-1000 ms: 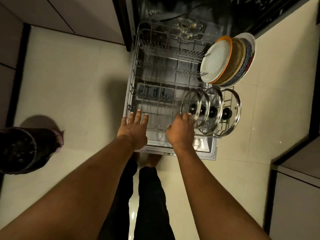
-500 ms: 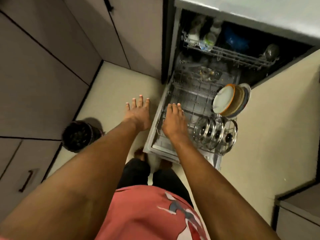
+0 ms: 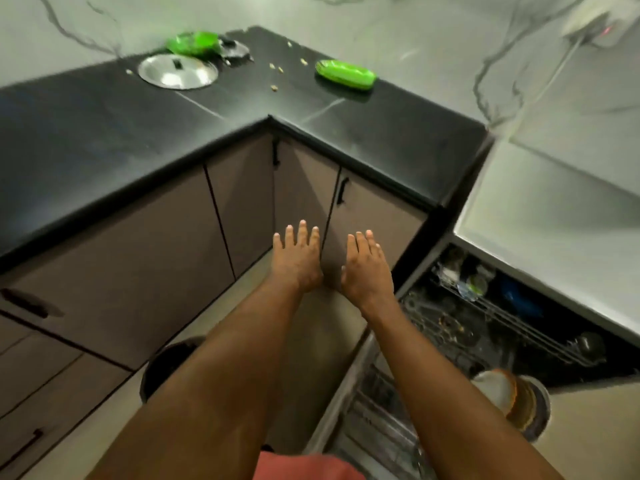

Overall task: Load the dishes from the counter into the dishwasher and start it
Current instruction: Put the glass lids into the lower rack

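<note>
Step in hand, as judged: fetching the next dish. Left hand (image 3: 298, 259) and right hand (image 3: 367, 268) hover, fingers straight, holding nothing. Steel lid (image 3: 178, 71) lies on the counter (image 3: 104, 126), well apart from the dishwasher (image 3: 433, 341); next move likely requires reaching it

Left hand (image 3: 297, 261) and right hand (image 3: 367, 268) outstretched, fingers straight, empty.

Single head view, high, tilted down toward corner of counter (image 3: 346, 133); dishwasher (image 3: 485, 327) near, low right.

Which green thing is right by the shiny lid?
The left green thing, just behind the shiny lid; the other green thing lies apart, farther right.
</note>
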A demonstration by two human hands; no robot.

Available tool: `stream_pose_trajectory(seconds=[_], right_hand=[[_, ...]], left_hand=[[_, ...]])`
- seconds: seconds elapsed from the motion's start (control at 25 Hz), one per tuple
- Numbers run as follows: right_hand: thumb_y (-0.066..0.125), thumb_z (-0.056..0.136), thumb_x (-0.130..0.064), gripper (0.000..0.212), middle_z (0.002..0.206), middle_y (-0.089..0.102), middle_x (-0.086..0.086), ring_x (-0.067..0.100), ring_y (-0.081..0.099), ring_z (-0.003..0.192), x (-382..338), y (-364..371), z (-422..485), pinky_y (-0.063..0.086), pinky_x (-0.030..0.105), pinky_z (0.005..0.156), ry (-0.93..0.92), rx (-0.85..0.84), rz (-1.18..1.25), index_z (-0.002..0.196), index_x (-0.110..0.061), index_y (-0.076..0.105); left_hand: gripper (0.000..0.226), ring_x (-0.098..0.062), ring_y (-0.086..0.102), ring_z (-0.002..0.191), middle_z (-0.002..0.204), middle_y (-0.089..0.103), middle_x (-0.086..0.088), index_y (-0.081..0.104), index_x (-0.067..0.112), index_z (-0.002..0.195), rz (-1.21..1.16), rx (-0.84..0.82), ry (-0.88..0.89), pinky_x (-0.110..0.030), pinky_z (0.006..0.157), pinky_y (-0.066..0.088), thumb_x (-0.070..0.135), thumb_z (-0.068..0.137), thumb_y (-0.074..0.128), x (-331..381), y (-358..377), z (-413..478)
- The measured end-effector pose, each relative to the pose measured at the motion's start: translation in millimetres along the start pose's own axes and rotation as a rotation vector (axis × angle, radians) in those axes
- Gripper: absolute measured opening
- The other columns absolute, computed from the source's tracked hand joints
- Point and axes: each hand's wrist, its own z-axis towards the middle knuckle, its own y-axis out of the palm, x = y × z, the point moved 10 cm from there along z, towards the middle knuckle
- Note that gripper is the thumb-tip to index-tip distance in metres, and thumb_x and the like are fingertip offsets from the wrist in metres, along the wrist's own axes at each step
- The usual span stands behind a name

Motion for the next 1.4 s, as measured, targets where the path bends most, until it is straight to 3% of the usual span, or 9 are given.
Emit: stream_pose_trajectory(seconds=[0.2,0.44,1.08,1.24,1.4], right_hand=[[0.05,0.095,-0.014,0.064,0.158,0.023,0.013,0.026,0.011,0.149,-98.2,-25.1,106.9,0.013,0.039,0.121,-0.045,0.101,0.019,0.151,-0.007,0.022],[0.05,0.095,-0.016,0.065,0.159,0.021,0.012,0.025,0.009,0.149,-168.4,-13.9,192.3,0.012,0.039,0.121,-0.103,0.083,0.023,0.152,-0.008,0.02],[0.049,0.097,-0.02,0.066,0.161,0.015,0.011,0.024,0.006,0.15,-161.7,38.9,455.5,0.008,0.037,0.121,-0.256,-0.008,0.012,0.153,-0.01,0.015],[0.047,0.098,-0.02,0.064,0.161,0.015,0.012,0.025,0.005,0.15,-166.1,50.8,509.5,0.008,0.037,0.121,-0.309,-0.059,0.017,0.153,-0.008,0.016],[0.048,0.097,-0.02,0.064,0.16,0.018,0.012,0.026,0.006,0.15,-174.6,60.8,570.6,0.011,0.037,0.121,-0.338,-0.075,0.032,0.152,-0.007,0.019]], left_hand=[[0.082,-0.034,-0.009,0.151,0.164,-0.013,-0.011,-0.006,0.018,0.157,-0.022,0.052,-0.051,-0.054,0.121,-0.002,0.027,0.097,0.049,-118.1,-60.3,56.5],[0.083,-0.036,-0.009,0.151,0.164,-0.012,-0.011,-0.005,0.017,0.158,-0.035,0.045,-0.083,-0.055,0.121,-0.001,0.029,0.097,0.05,-199.8,-96.5,119.5],[0.083,-0.035,-0.013,0.15,0.163,-0.017,-0.012,-0.007,0.017,0.157,-0.041,-0.019,-0.247,-0.055,0.121,-0.002,0.029,0.098,0.048,-261.2,-145.6,345.7],[0.081,-0.037,-0.012,0.15,0.164,-0.016,-0.012,-0.007,0.016,0.157,-0.029,-0.061,-0.298,-0.056,0.121,0.001,0.04,0.101,0.046,-280.2,-145.7,382.6],[0.097,-0.038,-0.013,0.15,0.163,-0.017,-0.012,-0.006,0.016,0.158,-0.031,-0.128,-0.302,-0.058,0.119,0.001,0.051,0.094,0.057,-304.5,-152.5,435.8]])
